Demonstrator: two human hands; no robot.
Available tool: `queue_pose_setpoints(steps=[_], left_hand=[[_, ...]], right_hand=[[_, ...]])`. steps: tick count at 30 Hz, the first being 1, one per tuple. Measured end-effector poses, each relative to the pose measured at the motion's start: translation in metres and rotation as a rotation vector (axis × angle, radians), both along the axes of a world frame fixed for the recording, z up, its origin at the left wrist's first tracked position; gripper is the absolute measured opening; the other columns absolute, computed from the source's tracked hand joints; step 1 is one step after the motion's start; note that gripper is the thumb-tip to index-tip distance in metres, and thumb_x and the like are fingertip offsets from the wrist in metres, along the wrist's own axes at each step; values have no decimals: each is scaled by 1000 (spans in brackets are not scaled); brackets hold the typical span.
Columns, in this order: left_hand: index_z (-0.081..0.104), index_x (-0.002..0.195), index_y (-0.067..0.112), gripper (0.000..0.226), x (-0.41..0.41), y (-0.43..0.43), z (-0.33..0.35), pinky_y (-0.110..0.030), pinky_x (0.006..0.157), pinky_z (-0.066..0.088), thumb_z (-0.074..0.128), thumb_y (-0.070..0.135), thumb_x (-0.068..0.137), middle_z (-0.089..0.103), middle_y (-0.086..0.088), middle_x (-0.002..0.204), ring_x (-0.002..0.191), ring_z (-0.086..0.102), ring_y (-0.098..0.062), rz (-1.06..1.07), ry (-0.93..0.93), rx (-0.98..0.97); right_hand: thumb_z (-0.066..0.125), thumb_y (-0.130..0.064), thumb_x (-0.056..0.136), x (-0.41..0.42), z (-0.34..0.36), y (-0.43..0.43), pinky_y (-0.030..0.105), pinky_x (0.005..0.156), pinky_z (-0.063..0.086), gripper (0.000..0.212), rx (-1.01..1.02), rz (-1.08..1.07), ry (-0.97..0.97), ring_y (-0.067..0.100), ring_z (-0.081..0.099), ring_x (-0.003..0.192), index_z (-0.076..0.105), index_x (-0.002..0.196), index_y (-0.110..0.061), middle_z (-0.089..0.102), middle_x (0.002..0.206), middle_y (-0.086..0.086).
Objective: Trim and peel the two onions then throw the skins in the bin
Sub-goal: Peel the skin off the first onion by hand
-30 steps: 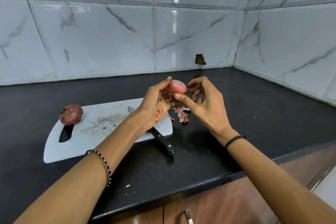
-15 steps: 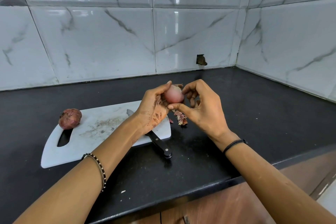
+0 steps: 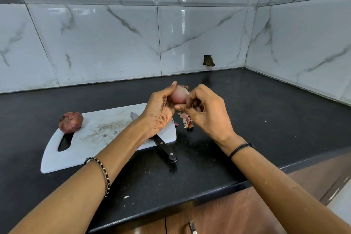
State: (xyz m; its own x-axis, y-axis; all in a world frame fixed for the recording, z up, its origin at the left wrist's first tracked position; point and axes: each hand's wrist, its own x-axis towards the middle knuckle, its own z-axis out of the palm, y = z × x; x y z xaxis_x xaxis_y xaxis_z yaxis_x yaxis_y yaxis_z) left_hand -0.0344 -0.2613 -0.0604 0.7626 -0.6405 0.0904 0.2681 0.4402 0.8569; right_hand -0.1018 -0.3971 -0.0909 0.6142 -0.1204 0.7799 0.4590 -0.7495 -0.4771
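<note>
A pale pink, partly peeled onion [image 3: 178, 96] is held up above the counter between both hands. My left hand [image 3: 161, 109] grips it from the left, thumb up over its top. My right hand [image 3: 207, 111] has its fingers curled against the onion's right side, pinching at the skin there. A second onion [image 3: 71, 122], still in its dark red skin, lies on the left end of the white cutting board [image 3: 98, 138]. Loose onion skins [image 3: 187, 119] lie on the black counter just right of the board, below my hands.
A black-handled knife [image 3: 163, 148] lies across the board's right end, its handle over the counter [image 3: 266, 119] towards me and its blade partly hidden by my left wrist. Marble-tiled walls close the back and right. Wooden cabinet fronts run below the counter edge.
My right hand has closed in on the onion, its fingers curling from spread to pinching at the right side. The onion stays held above the counter.
</note>
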Motion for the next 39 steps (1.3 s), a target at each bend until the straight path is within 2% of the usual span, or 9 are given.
queue_pose_setpoints(steps=[5, 10, 13, 16, 20, 25, 27, 31, 39], left_hand=[[81, 73, 7, 51, 4, 0, -4, -29, 72, 61, 43, 16, 107, 75, -14, 86, 79, 74, -21, 21, -41, -8], [69, 102, -4, 33, 10, 1, -8, -29, 76, 62, 47, 20, 105, 68, -24, 113, 105, 68, -31, 48, -9, -9], [62, 118, -10, 38, 16, 2, -10, -30, 83, 61, 47, 23, 106, 58, -35, 133, 127, 58, -40, 16, 4, -30], [56, 129, -12, 45, 20, 3, -10, -35, 87, 59, 45, 25, 107, 61, -32, 122, 115, 63, -37, 30, -49, 6], [60, 125, -8, 41, 20, 1, -9, -30, 72, 61, 46, 26, 107, 62, -22, 113, 90, 67, -23, 92, -141, 93], [66, 115, 3, 31, 19, 0, -10, -29, 71, 58, 47, 26, 106, 64, -16, 109, 96, 63, -22, 107, -263, 206], [67, 113, 5, 30, 17, -2, -9, -28, 69, 57, 48, 27, 106, 65, -13, 105, 91, 64, -19, 116, -281, 223], [68, 107, 7, 32, 12, -4, -8, -23, 64, 56, 51, 34, 105, 68, -6, 92, 75, 66, -9, 126, -283, 233], [69, 101, 2, 49, 7, -2, -4, -21, 71, 59, 49, 47, 102, 69, -10, 87, 77, 69, -12, 133, -168, 201]], right_hand=[[94, -39, 67, -1, 2, -1, 15, 58, 40, 47, 82, -62, 3, 6, 46, 65, 55, 85, -19, 53, 80, -11], [93, -38, 68, -4, 3, 1, 19, 62, 48, 54, 132, 6, 25, 9, 54, 67, 62, 105, -15, 62, 90, -12], [86, -35, 80, -6, 4, 2, 25, 62, 53, 38, 114, 14, 8, 15, 64, 71, 69, 108, -15, 66, 98, -8], [77, -27, 91, -7, 4, 1, 22, 61, 50, 20, 83, -2, 0, 16, 67, 77, 75, 106, -15, 68, 99, -6], [78, -16, 89, -7, 3, -1, 12, 64, 45, 13, 57, -16, 0, 15, 68, 77, 77, 101, -12, 70, 96, -4], [77, -11, 87, -9, 4, -1, 9, 63, 43, 8, 28, -29, 1, 14, 65, 75, 76, 95, -8, 68, 88, -2], [76, -12, 85, -8, 2, -1, 12, 61, 43, 8, 6, -51, -4, 16, 62, 70, 72, 92, -9, 65, 85, -3], [70, -29, 87, -4, -1, -2, 33, 64, 52, 15, -91, -153, 18, 11, 55, 73, 63, 95, -19, 56, 90, -10], [63, -37, 90, -6, 0, 1, 37, 65, 53, 19, -117, -139, 85, 8, 54, 75, 59, 97, -20, 53, 91, -12]])
